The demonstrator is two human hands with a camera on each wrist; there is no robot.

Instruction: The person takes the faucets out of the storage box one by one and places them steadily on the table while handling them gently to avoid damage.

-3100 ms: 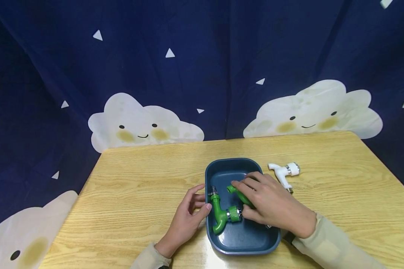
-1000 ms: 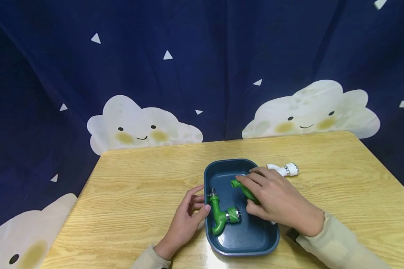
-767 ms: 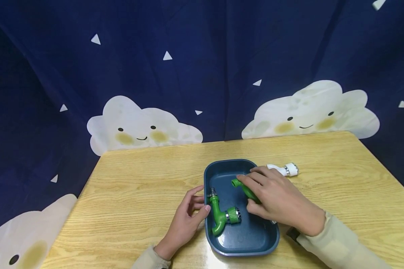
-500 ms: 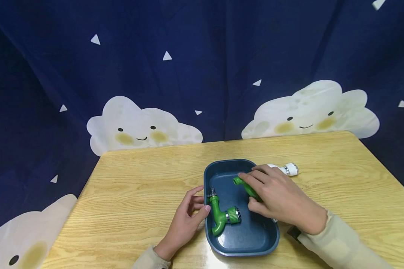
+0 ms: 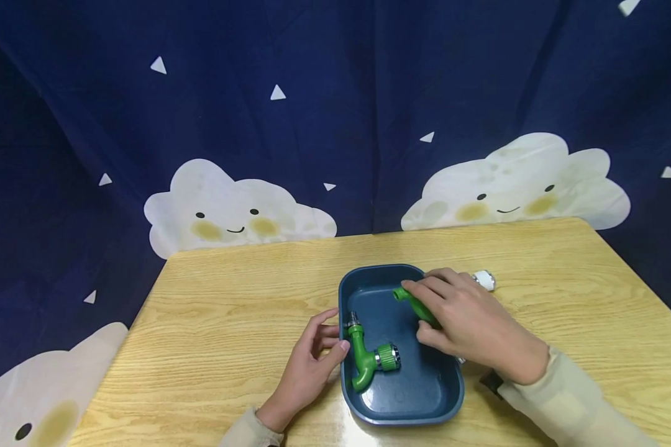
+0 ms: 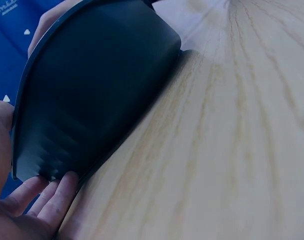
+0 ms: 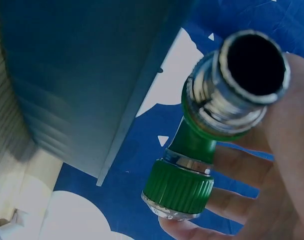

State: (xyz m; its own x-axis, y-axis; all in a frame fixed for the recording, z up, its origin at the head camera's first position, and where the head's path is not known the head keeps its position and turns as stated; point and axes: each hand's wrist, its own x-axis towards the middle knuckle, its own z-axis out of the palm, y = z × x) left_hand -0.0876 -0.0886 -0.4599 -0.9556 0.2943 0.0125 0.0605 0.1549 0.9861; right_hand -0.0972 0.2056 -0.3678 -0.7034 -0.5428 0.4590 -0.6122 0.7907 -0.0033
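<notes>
My right hand [image 5: 458, 310] grips a green tap [image 5: 422, 308] over the far right part of the dark blue tray [image 5: 402, 422]. In the right wrist view, the tap's open metal end [image 7: 254, 65] faces the camera, and its ribbed green knob [image 7: 179, 186] hangs beside my fingers. A second green tap [image 5: 363, 357] lies along the tray's left side, its knob turned right. My left hand [image 5: 307, 366] holds the tray's left wall, thumb at the rim and fingers [image 6: 59, 200] against the outside. Beyond my right hand, a white tap [image 5: 484, 280] shows only its knob end.
The tray stands on a wooden table [image 5: 229, 323]. Behind the table hangs a dark blue curtain [image 5: 313, 124] with printed clouds and small white triangles. My right sleeve [image 5: 570, 397] reaches across the table's right side.
My right hand has carried the green tap away from me and to the right, toward the tray's far right rim, covering more of the white tap. My left hand and the other green tap stay put.
</notes>
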